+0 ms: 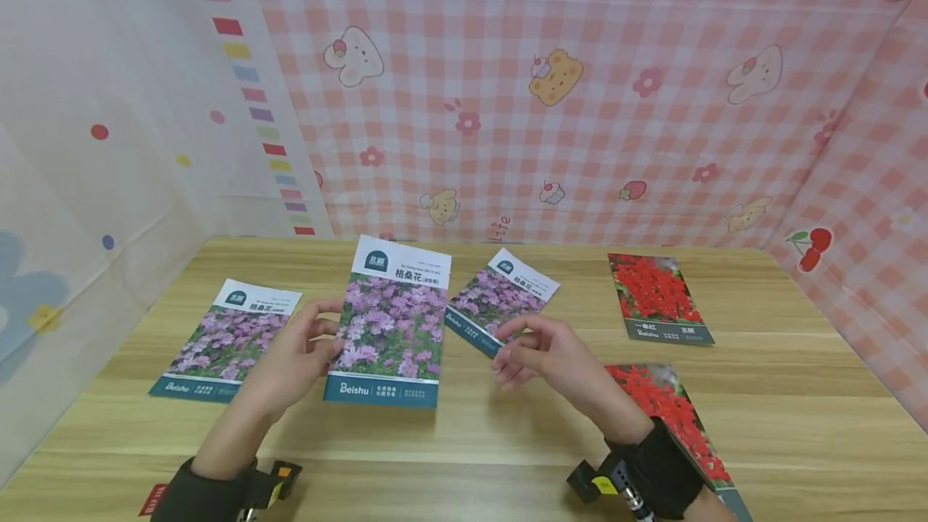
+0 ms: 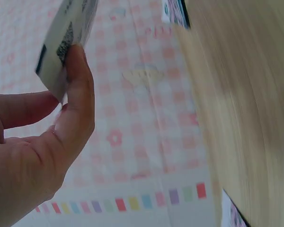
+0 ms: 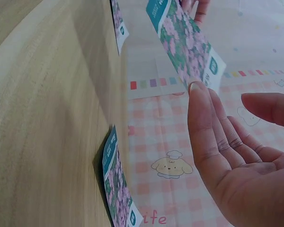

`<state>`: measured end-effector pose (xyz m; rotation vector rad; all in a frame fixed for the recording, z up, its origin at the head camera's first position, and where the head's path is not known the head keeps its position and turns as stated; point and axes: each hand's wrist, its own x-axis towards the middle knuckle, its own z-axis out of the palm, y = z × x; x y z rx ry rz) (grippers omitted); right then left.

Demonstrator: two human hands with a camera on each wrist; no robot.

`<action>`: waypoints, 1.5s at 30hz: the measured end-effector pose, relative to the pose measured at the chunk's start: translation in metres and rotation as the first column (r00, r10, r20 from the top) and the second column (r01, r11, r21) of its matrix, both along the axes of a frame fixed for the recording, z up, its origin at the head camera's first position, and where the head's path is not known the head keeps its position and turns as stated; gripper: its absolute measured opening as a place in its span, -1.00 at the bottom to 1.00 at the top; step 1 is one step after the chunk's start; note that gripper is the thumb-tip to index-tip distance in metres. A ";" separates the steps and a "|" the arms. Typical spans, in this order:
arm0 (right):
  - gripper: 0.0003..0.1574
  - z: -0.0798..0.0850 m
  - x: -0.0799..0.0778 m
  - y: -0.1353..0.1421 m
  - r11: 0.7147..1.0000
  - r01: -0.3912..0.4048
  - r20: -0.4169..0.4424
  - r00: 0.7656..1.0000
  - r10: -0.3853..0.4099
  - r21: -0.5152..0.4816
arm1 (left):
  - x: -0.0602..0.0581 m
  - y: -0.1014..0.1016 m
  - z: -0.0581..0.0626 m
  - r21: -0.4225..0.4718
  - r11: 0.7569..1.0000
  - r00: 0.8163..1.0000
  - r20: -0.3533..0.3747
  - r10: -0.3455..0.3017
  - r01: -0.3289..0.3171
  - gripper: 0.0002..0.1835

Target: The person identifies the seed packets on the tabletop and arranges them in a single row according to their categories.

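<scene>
A seed packet (image 1: 391,329) printed with pink-purple flowers is held up above the table by my left hand (image 1: 297,361). In the left wrist view the thumb and fingers pinch its edge (image 2: 66,47), and its white printed back shows. My right hand (image 1: 551,361) is lifted over the table with nothing in it, its fingers (image 3: 203,123) relaxed and the thumb apart. Just beyond that hand lies a second purple-flower packet (image 1: 500,300), set at a slant. Another purple-flower packet (image 1: 217,345) lies on the left, partly behind my left hand and forearm.
On the right of the wooden table (image 1: 478,457) lies a red-flower packet (image 1: 660,296). A second red-flower packet (image 1: 674,409) lies nearer, partly covered by my right forearm. A pink checked cloth (image 1: 507,143) hangs at the back, and a white cloth (image 1: 109,184) at the left.
</scene>
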<state>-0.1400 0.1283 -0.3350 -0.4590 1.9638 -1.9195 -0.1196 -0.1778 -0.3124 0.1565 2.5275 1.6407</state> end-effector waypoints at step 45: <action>-0.71 -0.009 0.011 -0.015 0.943 0.002 -0.301 0.948 0.104 0.333 | -0.022 -0.064 -0.037 -0.578 0.815 1.000 -0.003 0.027 -0.024 -0.33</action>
